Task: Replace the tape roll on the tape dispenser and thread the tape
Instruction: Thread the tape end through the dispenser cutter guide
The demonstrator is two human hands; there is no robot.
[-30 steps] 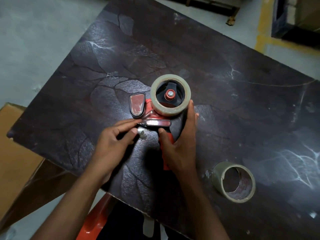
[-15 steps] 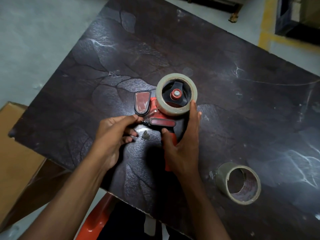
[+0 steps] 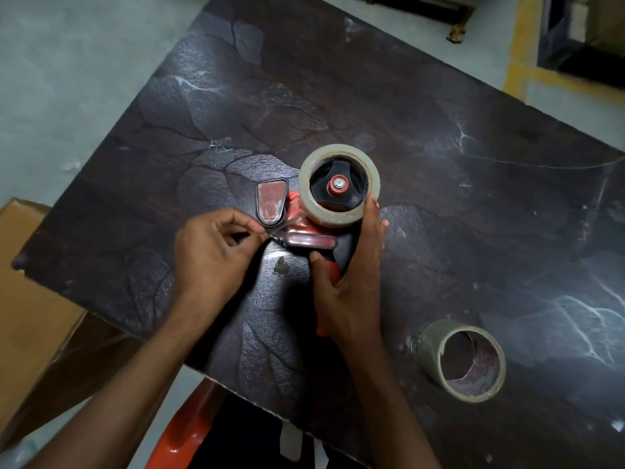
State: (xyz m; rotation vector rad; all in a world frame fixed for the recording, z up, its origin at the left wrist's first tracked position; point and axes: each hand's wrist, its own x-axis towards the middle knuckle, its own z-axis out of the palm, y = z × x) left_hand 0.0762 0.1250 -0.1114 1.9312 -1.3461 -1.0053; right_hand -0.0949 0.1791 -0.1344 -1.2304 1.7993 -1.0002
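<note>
A red tape dispenser (image 3: 299,216) lies flat on the dark table (image 3: 439,164), with a clear tape roll (image 3: 339,186) seated on its black hub. My right hand (image 3: 345,286) grips the dispenser's handle, thumb by the roller bar, fingers against the roll's side. My left hand (image 3: 211,255) pinches at the toothed blade end, fingers closed on what looks like the tape's free end; the tape itself is too thin to make out. An almost used-up roll (image 3: 463,360) lies apart at the lower right.
A cardboard box (image 3: 23,292) stands beside the table's left edge. An orange chair part (image 3: 182,431) shows below the near edge. A dark box (image 3: 581,32) sits on the floor at the top right.
My left hand's fingers have curled into a pinch at the blade end. My right hand keeps its grip on the dispenser. The view has shifted slightly.
</note>
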